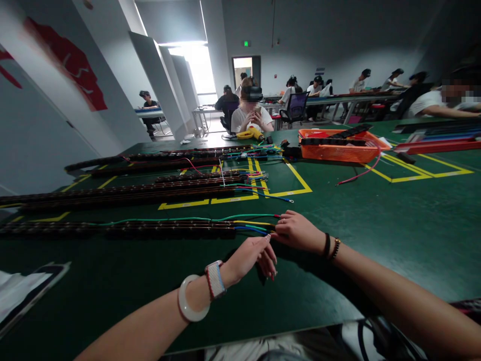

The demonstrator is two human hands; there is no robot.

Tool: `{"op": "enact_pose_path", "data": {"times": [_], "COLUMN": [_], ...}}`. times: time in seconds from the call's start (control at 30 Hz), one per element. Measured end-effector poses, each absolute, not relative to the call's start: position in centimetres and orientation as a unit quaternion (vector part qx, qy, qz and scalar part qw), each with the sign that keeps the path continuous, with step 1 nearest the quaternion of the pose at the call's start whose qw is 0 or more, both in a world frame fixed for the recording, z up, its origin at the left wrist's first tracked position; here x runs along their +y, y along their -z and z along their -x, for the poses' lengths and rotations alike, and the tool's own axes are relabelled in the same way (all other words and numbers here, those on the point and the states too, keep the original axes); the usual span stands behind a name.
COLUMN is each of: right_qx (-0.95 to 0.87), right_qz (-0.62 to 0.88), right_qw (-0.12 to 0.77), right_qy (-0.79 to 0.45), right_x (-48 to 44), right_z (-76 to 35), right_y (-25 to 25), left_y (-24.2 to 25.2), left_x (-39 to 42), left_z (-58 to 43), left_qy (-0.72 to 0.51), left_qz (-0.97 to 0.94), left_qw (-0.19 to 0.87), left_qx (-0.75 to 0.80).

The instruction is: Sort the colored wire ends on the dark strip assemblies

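Note:
A bundle of coloured wires (255,223), green, yellow and blue, comes out of a long black segmented strip (169,230) lying on the green table. My right hand (295,229) is closed round the free ends of these wires, with the fingers bent toward the left. Just below it, my left hand (251,255) has its thumb and a fingertip pressed together beside the wire ends, while its other fingers hang downward. What lies in that pinch is too small to make out. The wire tips are mostly hidden by my right fingers.
More black strips (124,193) with wires lie further back across yellow tape outlines (235,200). An orange basket (338,153) holds parts at the far side, near a yellow heat gun (250,133). A person (251,118) sits opposite. Papers (22,291) lie at left.

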State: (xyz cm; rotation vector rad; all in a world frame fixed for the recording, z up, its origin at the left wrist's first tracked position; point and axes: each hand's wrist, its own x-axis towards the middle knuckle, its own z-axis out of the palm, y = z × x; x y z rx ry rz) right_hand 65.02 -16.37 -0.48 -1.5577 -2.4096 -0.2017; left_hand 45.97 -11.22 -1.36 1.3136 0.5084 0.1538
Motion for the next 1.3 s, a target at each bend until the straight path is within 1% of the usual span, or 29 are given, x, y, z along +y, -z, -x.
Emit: {"op": "enact_pose_path", "data": {"times": [0.1,0.3,0.47,0.63,0.73,0.83,1.13,1.3], "right_qx": [-0.837,-0.834,-0.836,-0.785,-0.772,-0.775,-0.810,-0.835], "right_qz": [0.530,0.541,0.538,0.596,0.605,0.596,0.563,0.528], "right_qw": [0.129,0.110,0.099,0.148,0.189,0.209,0.156,0.116], "right_qy": [0.032,0.001,0.032,0.084,0.055,0.013,-0.044,-0.104], "right_x": [-16.3,-16.1,-16.3,-16.1,-15.3,-14.2,-10.5,-8.9], "right_z": [-64.8,-64.5,-64.7,-65.8,-66.3,-66.1,-64.4,-64.1], "right_y": [1.1,1.7,1.0,-0.6,-0.9,-0.8,0.9,0.7], "left_y": [1.2,1.3,1.4,1.4,1.3,1.3,1.7,1.7], "left_x": [-11.5,-11.4,-11.3,-11.3,-11.3,-11.3,-11.2,-11.2], "left_z": [-46.0,-46.1,-46.0,-46.1,-46.1,-46.1,-46.1,-46.1], "left_qy": [-0.063,-0.067,-0.068,-0.065,-0.062,-0.061,-0.055,-0.058], "left_qz": [-0.618,-0.621,-0.617,-0.619,-0.620,-0.623,-0.613,-0.611], "left_qw": [0.750,0.747,0.751,0.750,0.751,0.750,0.757,0.759], "left_qx": [0.227,0.227,0.225,0.224,0.218,0.214,0.220,0.216]}}
